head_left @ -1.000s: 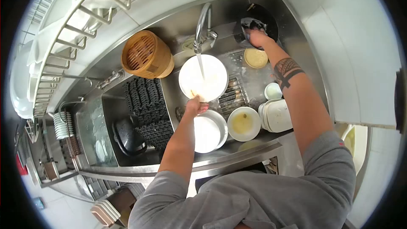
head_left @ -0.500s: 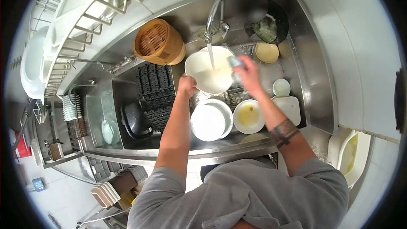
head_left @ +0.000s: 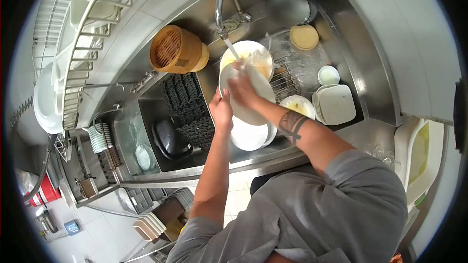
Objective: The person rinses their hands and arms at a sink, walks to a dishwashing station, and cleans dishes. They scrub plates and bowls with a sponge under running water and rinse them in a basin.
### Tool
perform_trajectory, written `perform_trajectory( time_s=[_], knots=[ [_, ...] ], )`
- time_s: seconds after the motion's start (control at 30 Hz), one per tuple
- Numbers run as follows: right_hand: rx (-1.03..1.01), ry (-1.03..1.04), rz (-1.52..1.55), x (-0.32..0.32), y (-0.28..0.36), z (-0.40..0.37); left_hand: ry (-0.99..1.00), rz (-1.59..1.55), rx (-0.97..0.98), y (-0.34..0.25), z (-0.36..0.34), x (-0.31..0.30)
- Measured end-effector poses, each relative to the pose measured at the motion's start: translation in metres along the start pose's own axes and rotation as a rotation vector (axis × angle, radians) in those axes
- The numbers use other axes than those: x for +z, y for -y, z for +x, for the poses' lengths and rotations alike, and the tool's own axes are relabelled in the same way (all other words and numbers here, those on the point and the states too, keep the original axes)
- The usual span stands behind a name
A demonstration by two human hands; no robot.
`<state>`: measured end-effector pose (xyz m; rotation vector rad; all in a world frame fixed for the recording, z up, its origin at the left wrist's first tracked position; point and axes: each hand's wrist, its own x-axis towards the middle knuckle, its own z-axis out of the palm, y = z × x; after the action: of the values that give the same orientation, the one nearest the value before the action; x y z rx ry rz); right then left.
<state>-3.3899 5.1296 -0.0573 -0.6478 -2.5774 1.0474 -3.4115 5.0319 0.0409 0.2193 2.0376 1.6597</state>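
Note:
My left hand (head_left: 222, 109) grips the left rim of a white bowl (head_left: 256, 109), which is tilted over the sink. Across the bowl's inner surface lies my right hand (head_left: 243, 87), blurred by motion; whether it holds anything is hidden. Water runs from the faucet (head_left: 220, 17) onto the far edge of the bowl. Just behind sits another white bowl (head_left: 250, 47) with yellowish residue and something whitish in it. White round dishes (head_left: 246, 137) are stacked beneath and nearer to me, beside a plate with yellow residue (head_left: 298, 105).
A bamboo steamer (head_left: 176, 51) stands at the left of the faucet. Black mats (head_left: 183, 97) and a black container (head_left: 170, 138) fill the middle basin. On the right are square white plates (head_left: 336, 104), a small white bowl (head_left: 328, 75) and a beige round dish (head_left: 303, 37).
The view has shifted and turned. My right hand has come left onto the bowl, and the grey-white item seen in it is no longer visible. A bowl with residue now shows under the faucet.

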Motion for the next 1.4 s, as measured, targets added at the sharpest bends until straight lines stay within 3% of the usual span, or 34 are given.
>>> perform_trajectory(
  time_s=[0.03, 0.07, 0.1, 0.13, 0.17, 0.23, 0.3, 0.37, 0.43, 0.47, 0.5, 0.57, 0.63, 0.7, 0.73, 0.77, 0.83, 0.9, 0.97, 1.0, 1.03, 1.1, 1.17, 1.23, 1.3, 1.33, 1.37, 1.4],
  knots=[
    [-0.002, 0.233, 0.121, 0.002, 0.007, 0.007, 0.013, 0.003, 0.000, 0.001, 0.002, -0.001],
    [0.012, 0.229, 0.121, 0.002, 0.008, -0.008, -0.037, 0.031, -0.032, 0.004, 0.006, -0.009],
    [-0.182, 0.183, 0.222, 0.002, 0.011, -0.032, -0.089, 0.057, -0.064, -0.002, 0.005, -0.015],
    [-0.384, 0.135, 0.318, -0.002, 0.011, -0.046, -0.142, -0.154, -0.085, -0.010, 0.002, -0.021],
    [-0.385, 0.135, 0.315, -0.007, -0.002, -0.055, -0.087, -0.384, -0.118, -0.007, 0.003, -0.030],
    [-0.126, 0.153, 0.108, -0.010, -0.033, -0.065, -0.070, -0.347, -0.154, -0.013, -0.010, -0.034],
    [-0.070, 0.027, -0.065, -0.010, -0.020, -0.042, -0.051, -0.205, -0.103, 0.009, -0.014, -0.029],
    [-0.034, -0.267, 0.433, -0.005, 0.019, -0.010, -0.029, -0.061, -0.055, 0.017, -0.017, -0.016],
    [-0.213, -0.098, 0.473, -0.009, 0.047, -0.012, -0.128, -0.097, 0.024, 0.009, -0.014, -0.016],
    [-0.033, 0.300, 1.304, -0.017, 0.057, -0.031, -0.125, -0.286, 0.027, 0.014, -0.002, -0.025],
    [-0.395, 0.236, 0.448, -0.052, 0.054, -0.049, -0.170, -0.270, -0.009, -0.001, -0.002, -0.034],
    [-0.572, 0.302, 0.354, -0.053, 0.016, -0.077, -0.124, -0.377, -0.037, -0.009, 0.008, -0.065],
    [-0.478, -0.067, 0.064, -0.035, -0.044, -0.096, -0.089, -0.330, -0.042, -0.025, 0.006, -0.082],
    [0.106, -0.236, 0.407, -0.046, -0.041, -0.097, -0.048, -0.282, -0.052, -0.019, 0.005, -0.089],
    [0.600, -0.311, 0.958, -0.037, -0.027, -0.081, -0.089, -0.418, -0.114, -0.003, 0.009, -0.087],
    [0.598, -0.297, 0.954, -0.038, -0.005, -0.078, -0.132, -0.552, -0.180, 0.014, 0.010, -0.085],
    [0.727, -0.465, 1.574, -0.053, 0.039, -0.085, -0.171, -0.609, -0.074, 0.046, -0.014, -0.056],
    [0.671, -0.353, 1.565, -0.049, 0.035, -0.090, -0.042, -0.793, -0.119, 0.048, -0.043, -0.040],
    [0.566, 0.124, 1.313, -0.090, 0.017, -0.100, 0.117, -0.791, -0.327, 0.051, -0.020, -0.081],
    [0.494, 0.189, 1.139, -0.107, -0.001, -0.096, 0.195, -0.699, -0.241, 0.035, -0.015, -0.086],
    [0.480, 0.004, 1.088, -0.119, -0.004, -0.094, 0.265, -0.610, -0.155, 0.020, -0.013, -0.083],
    [0.614, -0.528, 1.331, -0.110, 0.015, -0.085, 0.079, -0.595, -0.213, 0.056, -0.005, -0.051],
    [0.661, -0.475, 1.214, -0.088, 0.035, -0.104, -0.068, -0.812, -0.228, 0.071, -0.035, -0.001],
    [0.690, -0.428, 1.081, -0.097, 0.030, -0.111, 0.000, -0.953, -0.325, 0.085, -0.041, 0.000],
    [0.585, -0.080, 0.745, -0.124, 0.010, -0.127, 0.034, -0.585, -0.075, 0.094, -0.018, -0.029],
    [0.555, -0.049, 0.536, -0.137, -0.007, -0.127, 0.058, -0.488, -0.031, 0.079, -0.004, -0.037],
    [0.457, -0.098, 0.608, -0.167, 0.005, -0.126, 0.055, -0.266, 0.119, 0.072, 0.010, -0.040],
    [0.377, -0.194, 0.670, -0.166, -0.014, -0.121, 0.120, -0.128, 0.055, 0.071, 0.016, -0.035]
  ],
)
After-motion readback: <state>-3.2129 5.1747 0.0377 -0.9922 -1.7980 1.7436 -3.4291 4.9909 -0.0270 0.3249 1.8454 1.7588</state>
